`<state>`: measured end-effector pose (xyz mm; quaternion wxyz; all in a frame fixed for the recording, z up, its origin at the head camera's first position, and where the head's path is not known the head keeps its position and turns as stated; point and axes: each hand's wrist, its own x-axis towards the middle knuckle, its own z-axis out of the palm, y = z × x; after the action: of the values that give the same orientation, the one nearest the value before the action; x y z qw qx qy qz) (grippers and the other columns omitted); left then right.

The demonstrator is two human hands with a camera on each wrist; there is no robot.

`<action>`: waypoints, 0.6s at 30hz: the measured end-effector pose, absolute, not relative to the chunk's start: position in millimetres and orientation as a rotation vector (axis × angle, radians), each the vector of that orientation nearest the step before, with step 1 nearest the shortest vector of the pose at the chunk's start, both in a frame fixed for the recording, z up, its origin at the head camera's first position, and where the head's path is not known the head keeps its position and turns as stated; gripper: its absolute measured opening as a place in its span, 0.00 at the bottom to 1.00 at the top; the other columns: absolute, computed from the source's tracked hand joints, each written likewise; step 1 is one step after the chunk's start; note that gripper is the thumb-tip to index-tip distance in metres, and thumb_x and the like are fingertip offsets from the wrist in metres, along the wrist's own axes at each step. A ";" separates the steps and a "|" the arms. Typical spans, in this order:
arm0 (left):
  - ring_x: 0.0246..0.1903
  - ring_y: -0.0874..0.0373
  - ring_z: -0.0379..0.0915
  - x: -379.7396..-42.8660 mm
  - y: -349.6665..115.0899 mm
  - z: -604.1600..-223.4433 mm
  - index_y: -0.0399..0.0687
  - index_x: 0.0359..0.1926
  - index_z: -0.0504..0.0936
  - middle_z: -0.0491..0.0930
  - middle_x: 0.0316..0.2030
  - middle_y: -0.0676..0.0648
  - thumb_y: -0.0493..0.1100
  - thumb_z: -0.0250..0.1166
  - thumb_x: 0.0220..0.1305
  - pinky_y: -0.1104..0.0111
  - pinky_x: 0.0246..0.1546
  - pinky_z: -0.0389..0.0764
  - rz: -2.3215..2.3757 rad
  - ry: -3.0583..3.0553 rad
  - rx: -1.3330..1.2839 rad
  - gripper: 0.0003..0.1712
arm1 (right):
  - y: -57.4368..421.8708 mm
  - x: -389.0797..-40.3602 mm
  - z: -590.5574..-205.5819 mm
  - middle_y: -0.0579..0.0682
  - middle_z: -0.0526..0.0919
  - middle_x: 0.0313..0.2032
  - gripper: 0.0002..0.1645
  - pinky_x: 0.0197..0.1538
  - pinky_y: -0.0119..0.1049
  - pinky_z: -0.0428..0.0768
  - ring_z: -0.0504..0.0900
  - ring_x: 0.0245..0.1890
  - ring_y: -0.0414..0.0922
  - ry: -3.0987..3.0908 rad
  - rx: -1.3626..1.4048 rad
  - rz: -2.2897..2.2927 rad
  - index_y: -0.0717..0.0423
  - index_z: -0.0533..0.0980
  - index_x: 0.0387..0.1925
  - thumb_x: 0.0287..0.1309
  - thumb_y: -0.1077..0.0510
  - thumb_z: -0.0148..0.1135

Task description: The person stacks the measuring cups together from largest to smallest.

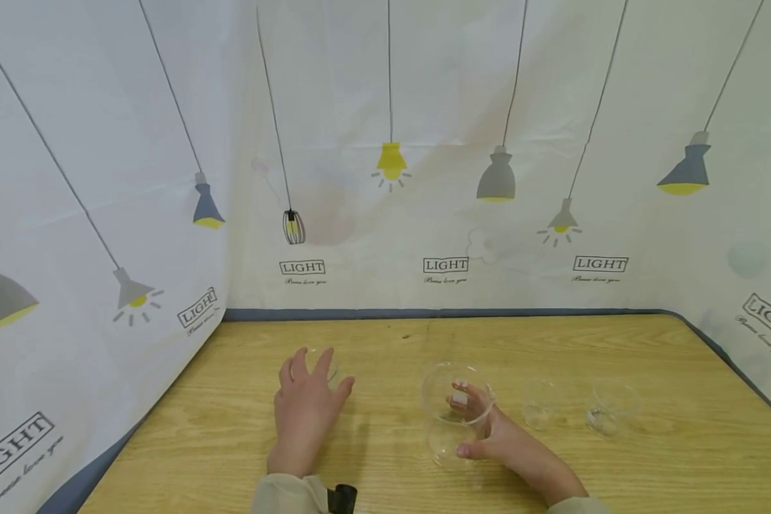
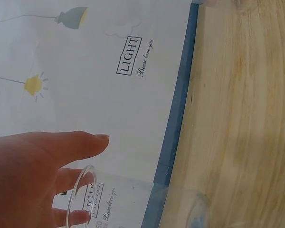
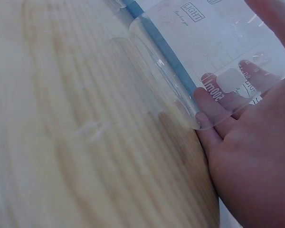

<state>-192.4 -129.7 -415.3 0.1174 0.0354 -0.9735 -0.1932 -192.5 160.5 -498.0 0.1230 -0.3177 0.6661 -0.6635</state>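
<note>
One right hand (image 1: 510, 442): curled round the big clear beaker (image 1: 442, 437), fingers behind it!
Left hand (image 1: 305, 407): fingers spread loosely at a clear glass (image 2: 137, 199), thumb apart from it.
Beaker: between both glassware neighbours; lifted or resting, can't tell.
Wooden table (image 1: 385, 350), right side: small vessel (image 1: 540, 403), then another one (image 1: 610, 405).

left hand (image 1: 305, 410) palm down, fingers (image 1: 323, 364) spread, right hand (image 1: 501, 435) turned sideways, fingers curved, thumb (image 1: 478, 450) opposite

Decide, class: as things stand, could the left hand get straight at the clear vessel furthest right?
Probably not straight across: the large beaker and the right hand are between the left hand and that clear vessel.
</note>
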 end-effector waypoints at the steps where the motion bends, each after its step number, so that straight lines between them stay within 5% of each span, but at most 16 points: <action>1: 0.61 0.39 0.42 -192.7 -129.7 -415.6 0.55 0.62 0.65 0.53 0.62 0.37 0.61 0.58 0.56 0.41 0.44 0.63 -0.567 -2.846 0.099 0.34 | 160.5 -192.1 -497.3 0.75 0.44 0.62 0.52 0.61 0.37 0.55 0.47 0.61 0.66 1.942 -0.921 -1.933 0.68 0.39 0.63 0.48 0.64 0.64; 5: 0.61 0.39 0.43 -193.9 -130.1 -417.1 0.54 0.61 0.66 0.53 0.62 0.37 0.60 0.58 0.56 0.43 0.43 0.66 -0.582 -2.827 0.068 0.33 | 160.5 -190.4 -495.5 0.73 0.45 0.62 0.52 0.61 0.54 0.49 0.46 0.62 0.65 1.922 -0.850 -1.913 0.65 0.38 0.64 0.49 0.64 0.63; 12: 0.60 0.41 0.45 -196.6 -129.5 -422.0 0.53 0.55 0.70 0.55 0.60 0.39 0.55 0.61 0.56 0.48 0.40 0.70 -0.662 -2.757 0.016 0.27 | 160.6 -190.7 -499.0 0.67 0.43 0.65 0.51 0.62 0.43 0.52 0.50 0.64 0.53 1.879 -0.882 -1.934 0.63 0.39 0.65 0.50 0.66 0.62; 15: 0.59 0.43 0.46 -198.8 -128.5 -425.2 0.53 0.52 0.72 0.57 0.59 0.40 0.54 0.62 0.55 0.50 0.39 0.71 -0.692 -2.714 -0.012 0.24 | 160.5 -189.5 -496.4 0.68 0.42 0.65 0.49 0.60 0.58 0.46 0.45 0.64 0.59 1.892 -0.837 -1.909 0.57 0.40 0.66 0.51 0.66 0.61; 18: 0.58 0.44 0.48 -201.0 -127.5 -428.2 0.54 0.49 0.73 0.58 0.57 0.41 0.52 0.62 0.56 0.51 0.40 0.71 -0.721 -2.679 -0.041 0.20 | 160.5 -187.8 -493.3 0.66 0.44 0.65 0.49 0.59 0.62 0.42 0.44 0.64 0.60 1.918 -0.757 -1.877 0.51 0.42 0.66 0.52 0.65 0.61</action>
<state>-201.0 -127.5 -428.2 0.1826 -0.0144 -0.9493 -0.2554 -187.8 160.5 -493.3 0.1756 -0.2671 0.6773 -0.6627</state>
